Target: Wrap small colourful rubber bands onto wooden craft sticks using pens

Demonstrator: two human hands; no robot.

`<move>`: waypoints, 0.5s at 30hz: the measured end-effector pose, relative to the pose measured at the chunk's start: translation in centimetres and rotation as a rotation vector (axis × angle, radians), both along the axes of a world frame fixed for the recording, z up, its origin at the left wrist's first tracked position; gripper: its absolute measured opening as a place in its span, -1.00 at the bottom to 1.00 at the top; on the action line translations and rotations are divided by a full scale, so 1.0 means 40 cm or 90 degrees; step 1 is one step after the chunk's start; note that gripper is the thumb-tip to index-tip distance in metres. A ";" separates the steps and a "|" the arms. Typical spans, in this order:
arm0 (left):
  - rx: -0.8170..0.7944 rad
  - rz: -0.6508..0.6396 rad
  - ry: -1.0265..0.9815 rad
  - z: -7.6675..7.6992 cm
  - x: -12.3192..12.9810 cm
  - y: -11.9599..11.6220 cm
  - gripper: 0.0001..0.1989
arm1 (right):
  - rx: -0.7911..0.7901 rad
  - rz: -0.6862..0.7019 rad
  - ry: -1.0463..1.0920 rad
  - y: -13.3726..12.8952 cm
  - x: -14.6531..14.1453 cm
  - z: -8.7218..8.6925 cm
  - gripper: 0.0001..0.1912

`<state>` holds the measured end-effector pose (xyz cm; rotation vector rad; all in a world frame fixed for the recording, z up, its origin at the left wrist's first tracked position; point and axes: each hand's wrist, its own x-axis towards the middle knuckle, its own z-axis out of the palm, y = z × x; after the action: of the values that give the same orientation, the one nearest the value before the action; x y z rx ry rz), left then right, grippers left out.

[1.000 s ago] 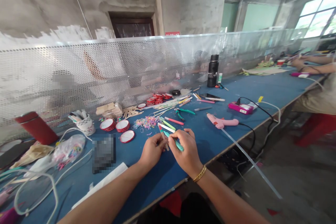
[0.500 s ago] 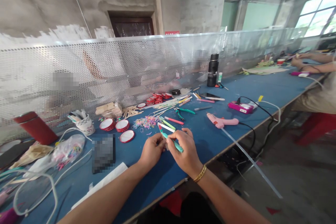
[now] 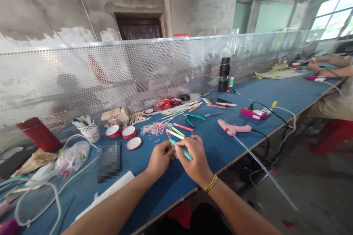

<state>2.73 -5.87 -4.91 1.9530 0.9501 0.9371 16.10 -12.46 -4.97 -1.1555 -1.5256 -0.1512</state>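
My right hand [image 3: 194,156] is closed round a teal marker [image 3: 187,154], which slants up to the left between the two hands. Close beside it, my left hand [image 3: 160,158] has its thumb and fingers pinched together; what they hold is too small and hidden to name. Just beyond my fingertips lie a white marker [image 3: 176,134], a green marker [image 3: 178,129] and a red marker [image 3: 183,127]. A heap of small coloured bands [image 3: 154,128] is behind my left hand. Teal-handled pliers [image 3: 190,119] rest farther back.
A pink glue gun [image 3: 234,128] with a long clear stick lies at right, near a purple power strip [image 3: 253,113]. Red round tins [image 3: 129,131], a cup of pens [image 3: 89,132] and a red bottle [image 3: 40,134] stand left. A black bottle [image 3: 224,75] stands behind; another person's hands [image 3: 317,64] are far right.
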 end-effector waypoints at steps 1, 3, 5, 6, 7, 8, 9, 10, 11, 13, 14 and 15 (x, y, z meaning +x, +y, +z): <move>0.002 0.004 0.000 0.001 0.000 -0.001 -0.73 | -0.002 0.001 -0.001 -0.001 -0.001 -0.001 -0.90; 0.003 0.011 -0.004 0.002 -0.001 -0.006 -0.74 | 0.001 0.007 -0.002 -0.003 -0.002 -0.004 -0.90; -0.012 0.006 -0.012 0.001 -0.003 -0.011 -0.78 | 0.012 0.018 -0.002 -0.004 -0.003 -0.008 -0.92; -0.015 0.003 -0.016 0.001 -0.003 -0.014 -0.79 | 0.022 0.023 0.000 -0.004 -0.003 -0.011 -0.93; -0.021 -0.004 -0.019 0.000 -0.004 -0.016 -0.80 | 0.033 0.024 -0.001 -0.003 -0.004 -0.013 -0.93; -0.027 -0.004 -0.024 0.000 -0.004 -0.018 -0.81 | 0.038 0.029 -0.006 -0.001 -0.004 -0.016 -0.94; -0.031 0.002 -0.024 0.000 -0.004 -0.020 -0.81 | 0.048 0.030 -0.005 0.001 -0.004 -0.019 -0.94; -0.030 0.013 -0.023 0.001 -0.004 -0.022 -0.80 | 0.054 0.031 -0.005 0.002 -0.005 -0.021 -0.94; -0.029 0.021 -0.024 0.002 -0.004 -0.024 -0.80 | 0.058 0.033 -0.008 0.004 -0.005 -0.023 -0.95; -0.034 0.015 -0.031 0.006 -0.004 -0.028 -0.80 | 0.062 0.033 -0.012 0.006 -0.005 -0.027 -0.95; -0.039 0.011 -0.037 0.008 -0.003 -0.030 -0.80 | 0.063 0.031 -0.014 0.007 -0.005 -0.028 -0.95; -0.045 0.007 -0.042 0.010 -0.003 -0.031 -0.80 | 0.063 0.027 -0.015 0.008 -0.004 -0.029 -0.95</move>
<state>2.62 -7.11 -4.52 1.8492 0.9442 0.9552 15.93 -12.13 -6.13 -1.0452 -1.5459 -0.2101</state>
